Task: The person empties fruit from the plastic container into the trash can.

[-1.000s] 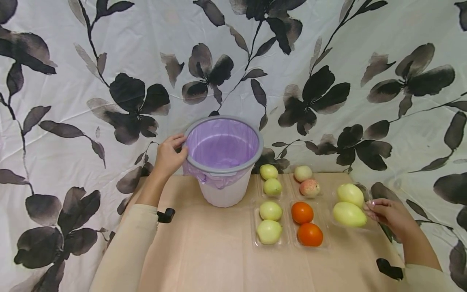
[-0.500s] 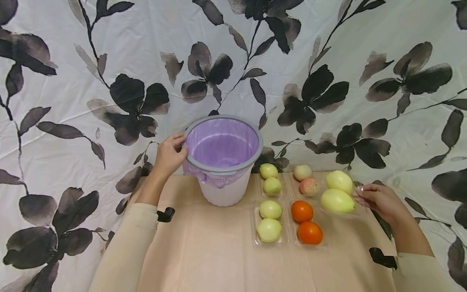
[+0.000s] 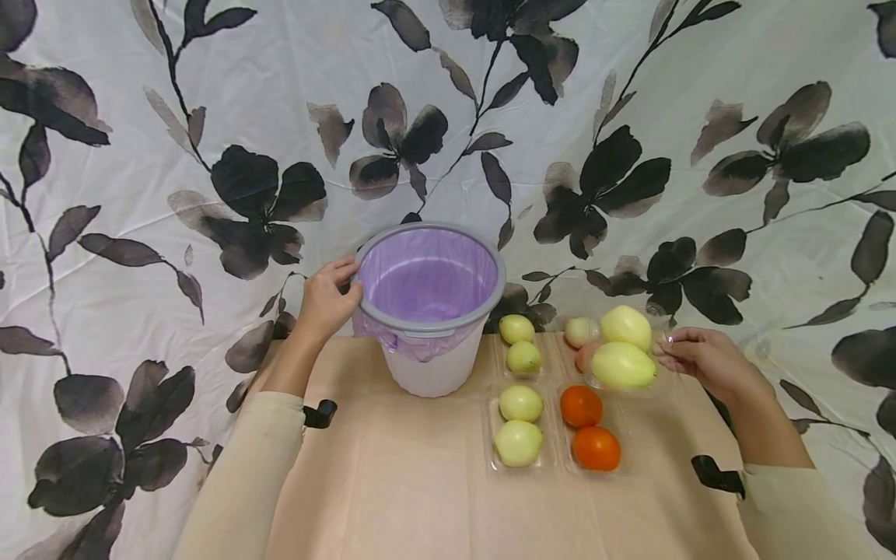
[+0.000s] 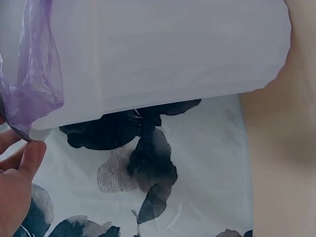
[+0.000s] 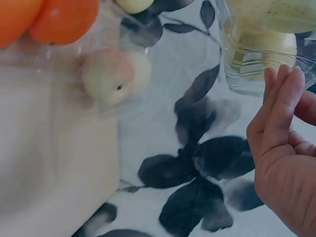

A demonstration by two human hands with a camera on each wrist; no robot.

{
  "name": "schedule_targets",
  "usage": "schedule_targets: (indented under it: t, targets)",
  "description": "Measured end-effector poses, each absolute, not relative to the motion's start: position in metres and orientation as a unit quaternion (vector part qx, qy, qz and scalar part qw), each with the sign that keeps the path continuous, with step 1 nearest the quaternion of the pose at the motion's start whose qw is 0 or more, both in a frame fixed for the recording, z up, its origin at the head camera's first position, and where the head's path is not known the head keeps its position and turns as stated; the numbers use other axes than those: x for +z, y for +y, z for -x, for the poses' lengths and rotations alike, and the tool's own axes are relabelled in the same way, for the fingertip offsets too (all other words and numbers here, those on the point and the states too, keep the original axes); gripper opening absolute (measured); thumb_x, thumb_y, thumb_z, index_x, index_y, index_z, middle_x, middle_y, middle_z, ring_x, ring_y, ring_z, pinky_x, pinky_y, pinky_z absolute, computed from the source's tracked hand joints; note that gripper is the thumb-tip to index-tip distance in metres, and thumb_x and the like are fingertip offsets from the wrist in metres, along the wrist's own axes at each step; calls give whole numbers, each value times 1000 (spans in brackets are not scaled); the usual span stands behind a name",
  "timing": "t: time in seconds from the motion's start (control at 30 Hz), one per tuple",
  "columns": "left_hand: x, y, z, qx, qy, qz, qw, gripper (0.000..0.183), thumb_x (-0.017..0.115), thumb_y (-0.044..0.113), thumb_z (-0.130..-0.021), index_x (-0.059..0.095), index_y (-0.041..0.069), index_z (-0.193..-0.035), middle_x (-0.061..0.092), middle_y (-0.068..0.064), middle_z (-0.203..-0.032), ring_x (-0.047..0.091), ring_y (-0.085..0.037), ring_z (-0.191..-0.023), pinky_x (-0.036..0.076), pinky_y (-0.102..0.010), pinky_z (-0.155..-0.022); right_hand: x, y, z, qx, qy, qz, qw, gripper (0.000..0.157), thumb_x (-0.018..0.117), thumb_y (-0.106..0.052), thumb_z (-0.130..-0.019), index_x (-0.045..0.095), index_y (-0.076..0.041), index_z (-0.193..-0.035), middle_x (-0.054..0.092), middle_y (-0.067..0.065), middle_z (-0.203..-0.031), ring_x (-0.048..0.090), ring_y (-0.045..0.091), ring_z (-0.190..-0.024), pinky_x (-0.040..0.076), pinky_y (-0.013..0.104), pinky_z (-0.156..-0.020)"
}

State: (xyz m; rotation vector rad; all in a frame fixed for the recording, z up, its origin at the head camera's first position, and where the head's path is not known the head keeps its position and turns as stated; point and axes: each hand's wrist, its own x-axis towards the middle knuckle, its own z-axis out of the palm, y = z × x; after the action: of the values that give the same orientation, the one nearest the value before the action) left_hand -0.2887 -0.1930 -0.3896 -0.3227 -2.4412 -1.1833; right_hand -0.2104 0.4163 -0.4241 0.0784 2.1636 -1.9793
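My left hand (image 3: 329, 299) grips the grey rim of a white bucket (image 3: 430, 377), its thumb and fingers at the rim's left side. A purple plastic liner (image 3: 427, 276) covers the inside and hangs over the edge, also seen close up in the left wrist view (image 4: 39, 74). With thumb and fingertips, my right hand (image 3: 714, 362) pinches the edge of a clear plastic tray (image 5: 247, 89). Two large yellow-green fruits (image 3: 623, 365) lie in that tray, raised above the table. It partly hides a tray of peaches (image 3: 581, 332) behind it.
On the wooden table (image 3: 406, 482), right of the bucket, clear trays hold pairs of yellow lemon-like fruits (image 3: 516, 330), pale green round fruits (image 3: 518, 443) and orange-red round fruits (image 3: 596, 449). A floral cloth (image 3: 434, 117) hangs close behind the table.
The right hand has carried the tray of yellow-green fruits leftward and up, from the table's right side to over the peaches. The left hand and bucket stay in place.
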Motion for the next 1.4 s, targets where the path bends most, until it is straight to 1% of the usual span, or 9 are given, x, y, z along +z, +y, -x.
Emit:
schedule_targets:
  t: [0.2,0.43,0.67,0.87,1.1,1.3,1.4]
  targets:
    - [-390,-193,289,-423,-877,116,197,42,63,9,-93,66,-5,-132,61,-19,-144,68,-38,-119,54,-48,-104,-405,398,219,-691,716,-5,99,18,56,-3,-103,71,-10,-95,79,-1,-89,76,10,-79,61,20,-71]
    - [-389,-190,289,-424,-877,120,194,41,63,9,-95,66,-5,-133,61,-18,-144,68,-39,-119,55,-48,-103,-384,380,229,-699,709,-16,92,15,59,-4,-102,71,-9,-95,78,0,-88,76,10,-79,61,21,-71]
    - [-387,-187,287,-426,-877,117,187,41,63,11,-95,66,-5,-133,61,-18,-145,67,-37,-120,55,-47,-103,-363,363,244,-699,709,0,91,20,56,-2,-103,71,-10,-92,78,-1,-86,75,9,-76,61,19,-69]
    - [-389,-188,289,-420,-879,114,194,41,63,11,-95,66,-5,-132,61,-19,-144,67,-37,-120,55,-47,-104,-338,343,257,-697,713,-12,82,14,59,-5,-103,70,-9,-94,77,1,-85,74,10,-75,61,20,-69]
    - [-388,-190,290,-415,-879,117,203,41,64,11,-94,67,-6,-131,62,-20,-142,68,-39,-119,54,-49,-104,-310,314,277,-670,741,-14,42,13,61,-9,-102,69,-10,-92,75,-3,-82,72,7,-74,60,17,-69]
    - [-389,-193,289,-417,-878,116,203,41,64,11,-94,67,-5,-132,62,-19,-143,68,-39,-119,54,-49,-104,-293,289,294,-667,743,-11,47,12,61,-8,-102,67,-10,-93,73,-3,-82,73,7,-74,60,18,-71]
    - [-390,-193,288,-420,-877,116,203,42,64,11,-94,67,-6,-132,62,-19,-143,68,-39,-118,54,-48,-104,-286,276,302,-666,744,-3,48,8,60,-6,-102,64,-7,-95,73,-1,-82,73,8,-73,60,18,-70]
